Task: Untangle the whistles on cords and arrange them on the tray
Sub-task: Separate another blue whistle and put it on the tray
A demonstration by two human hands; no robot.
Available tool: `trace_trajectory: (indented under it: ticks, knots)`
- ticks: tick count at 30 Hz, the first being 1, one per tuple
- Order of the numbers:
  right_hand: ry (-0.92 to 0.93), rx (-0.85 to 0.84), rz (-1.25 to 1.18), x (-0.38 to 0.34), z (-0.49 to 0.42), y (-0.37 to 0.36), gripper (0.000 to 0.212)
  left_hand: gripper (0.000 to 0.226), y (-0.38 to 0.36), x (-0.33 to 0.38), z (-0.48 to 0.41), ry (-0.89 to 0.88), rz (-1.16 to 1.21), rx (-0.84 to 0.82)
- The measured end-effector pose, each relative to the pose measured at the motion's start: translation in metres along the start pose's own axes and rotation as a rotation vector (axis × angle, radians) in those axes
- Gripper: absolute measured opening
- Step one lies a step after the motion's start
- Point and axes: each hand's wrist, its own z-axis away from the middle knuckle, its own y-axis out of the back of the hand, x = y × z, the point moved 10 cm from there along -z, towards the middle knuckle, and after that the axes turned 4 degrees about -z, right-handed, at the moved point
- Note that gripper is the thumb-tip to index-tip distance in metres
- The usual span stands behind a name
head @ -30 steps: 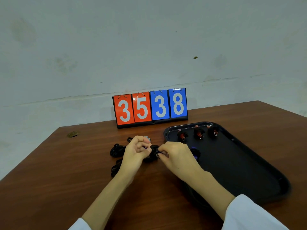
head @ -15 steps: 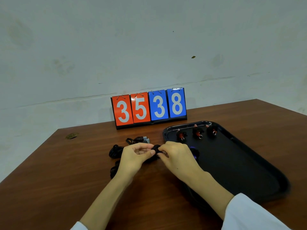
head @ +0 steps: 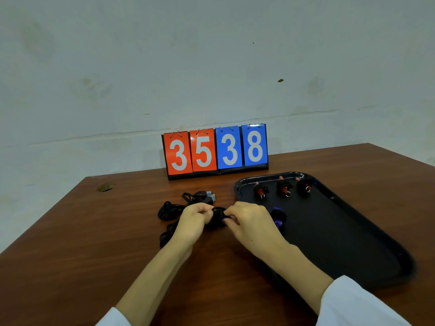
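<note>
Currently the left hand (head: 193,220) and right hand (head: 249,222) are pinching 1 black cord bundle (head: 217,216), fingers curling tightly on it, at the tray's (head: 341,231) 9 o'clock. 3 red whistles (head: 283,188) are sitting along its 12 o'clock rim.

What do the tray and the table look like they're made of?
The tray looks like black plastic, matte with a glossy moulded rim. The table looks like reddish-brown wood or veneer: grain streaks show under a soft sheen.
</note>
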Motion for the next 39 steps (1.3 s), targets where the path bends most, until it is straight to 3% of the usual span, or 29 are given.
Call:
trace_trajectory:
  ticks: [5,12,17,21,28,33,37,39]
  knots:
    - [-0.012,0.012,-0.037,0.005,0.001,0.007,0.014,0.015,0.012,0.013,0.004,-0.174,-0.019,0.099]
    - [-0.082,0.041,-0.073,0.014,0.002,0.01,0.014,0.017,0.007,0.041,0.013,-0.477,-0.39,0.154]
    - [-0.076,0.039,-0.055,0.013,0.001,0.011,0.016,0.017,0.008,0.047,0.019,-0.554,-0.411,0.176]
    - [0.03,0.007,0.01,0.002,0.0,0.009,0.015,0.017,0.011,0.043,0.016,-0.463,-0.295,0.192]
    - [0.137,-0.089,-0.028,-0.012,0.001,0.005,0.014,0.014,0.01,0.03,0.011,-0.318,-0.04,0.067]
    - [0.061,-0.024,-0.096,-0.005,0.0,0.013,0.019,0.01,0.004,0.009,0.004,-0.113,0.337,-0.012]
    - [-0.058,-0.015,-0.121,0.001,0.002,0.012,0.026,0.01,0.004,0.003,0.002,-0.085,0.309,0.007]
    - [-0.158,-0.012,-0.201,0.006,0.005,0.014,0.041,0.009,0.003,0.005,0.003,-0.122,0.229,0.019]
